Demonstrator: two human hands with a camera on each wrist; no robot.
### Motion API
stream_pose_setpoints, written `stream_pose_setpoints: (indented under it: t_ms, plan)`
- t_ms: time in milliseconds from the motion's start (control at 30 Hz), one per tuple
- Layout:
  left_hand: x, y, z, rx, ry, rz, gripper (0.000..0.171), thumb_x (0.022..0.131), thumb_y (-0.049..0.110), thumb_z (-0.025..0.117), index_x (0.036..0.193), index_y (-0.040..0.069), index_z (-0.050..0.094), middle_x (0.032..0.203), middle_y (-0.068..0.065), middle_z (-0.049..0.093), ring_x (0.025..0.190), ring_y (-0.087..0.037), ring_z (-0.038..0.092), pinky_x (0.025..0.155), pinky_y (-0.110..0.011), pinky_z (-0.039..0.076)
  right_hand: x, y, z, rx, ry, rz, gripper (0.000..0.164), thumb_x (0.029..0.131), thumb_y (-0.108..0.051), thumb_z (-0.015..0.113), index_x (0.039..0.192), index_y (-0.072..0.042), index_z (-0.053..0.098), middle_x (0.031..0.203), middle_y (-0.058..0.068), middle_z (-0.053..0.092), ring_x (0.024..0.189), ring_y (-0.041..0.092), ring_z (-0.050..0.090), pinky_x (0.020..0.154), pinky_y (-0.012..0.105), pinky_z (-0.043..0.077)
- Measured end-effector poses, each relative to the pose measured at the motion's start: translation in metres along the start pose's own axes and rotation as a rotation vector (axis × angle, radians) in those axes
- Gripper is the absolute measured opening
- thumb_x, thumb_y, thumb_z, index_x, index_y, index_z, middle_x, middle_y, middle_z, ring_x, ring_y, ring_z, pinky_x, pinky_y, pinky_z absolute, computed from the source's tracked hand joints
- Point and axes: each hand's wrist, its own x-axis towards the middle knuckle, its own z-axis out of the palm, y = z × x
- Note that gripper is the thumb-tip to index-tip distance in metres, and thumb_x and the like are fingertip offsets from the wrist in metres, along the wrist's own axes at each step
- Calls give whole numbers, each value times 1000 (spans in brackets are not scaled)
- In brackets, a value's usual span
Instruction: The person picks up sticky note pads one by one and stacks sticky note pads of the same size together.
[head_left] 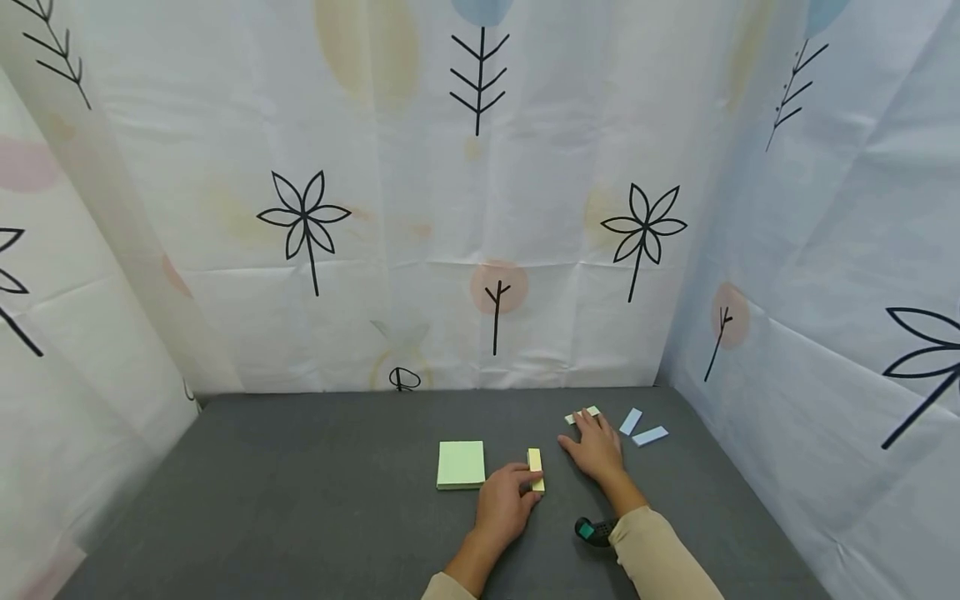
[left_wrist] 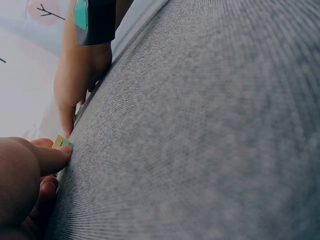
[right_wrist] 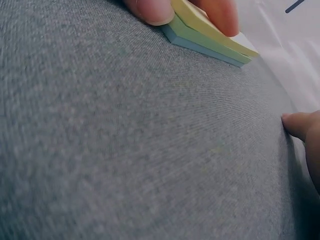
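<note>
Between thumb and fingers, my left hand point(head_left: 504, 507) pinches a small sticky-note strip pad point(head_left: 535, 462) by its near end. The pad has a yellow top, with a green layer and a blue layer below, as the edge of the layered pad point(right_wrist: 210, 44) shows in the right wrist view. Farther back on the right, my right hand point(head_left: 596, 450) reaches out with its fingertips on a pale green-yellow strip point(head_left: 593, 411). Its thumb stands apart, touching the cloth. The fingers partly cover that strip.
Two light blue strips point(head_left: 649, 436) lie just right of my right hand. A square pale green sticky-note pad point(head_left: 461, 464) sits left of the strip pad on the grey tabletop point(head_left: 315, 492). Patterned white curtains point(head_left: 420, 208) enclose the back and sides.
</note>
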Motion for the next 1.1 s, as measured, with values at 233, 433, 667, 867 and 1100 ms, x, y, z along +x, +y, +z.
stream_pose_setpoints:
  t_ms: [233, 433, 667, 867, 1100]
  plan:
    - [0, 0, 1, 5, 1, -9, 30, 78, 16, 82, 107, 21, 77, 109, 1, 68, 97, -20, 65, 80, -38, 52, -5, 3, 1, 8, 3, -55, 58, 91, -32, 66, 138, -2, 53, 147, 21, 42, 138, 48, 25, 109, 63, 15]
    - [-2, 0, 1, 14, 13, 15, 30, 78, 16, 81, 107, 21, 77, 110, 1, 68, 97, -20, 65, 80, -38, 52, -12, 6, -1, 58, 52, -116, 48, 88, -29, 70, 129, -5, 62, 141, 19, 50, 135, 46, 31, 107, 64, 17]
    - [-2, 0, -1, 26, 16, 26, 29, 78, 16, 82, 106, 21, 77, 108, 1, 68, 94, -19, 64, 77, -36, 52, -15, 8, -2, 108, 151, -169, 31, 82, -20, 77, 110, -6, 70, 122, 17, 64, 121, 42, 49, 100, 63, 29]
    - [-2, 0, 0, 29, 15, 18, 29, 77, 16, 82, 106, 22, 77, 108, 1, 68, 96, -19, 65, 77, -36, 52, -12, 8, -4, 26, 202, -233, 23, 80, -19, 79, 100, -8, 72, 103, 11, 70, 102, 35, 59, 93, 57, 38]
    - [-1, 0, -1, 26, -1, 16, 29, 78, 17, 81, 106, 22, 77, 108, 1, 68, 96, -19, 65, 77, -36, 52, -11, 9, -4, -65, 223, -287, 18, 81, -21, 79, 93, -10, 71, 97, 8, 71, 95, 32, 60, 94, 53, 39]
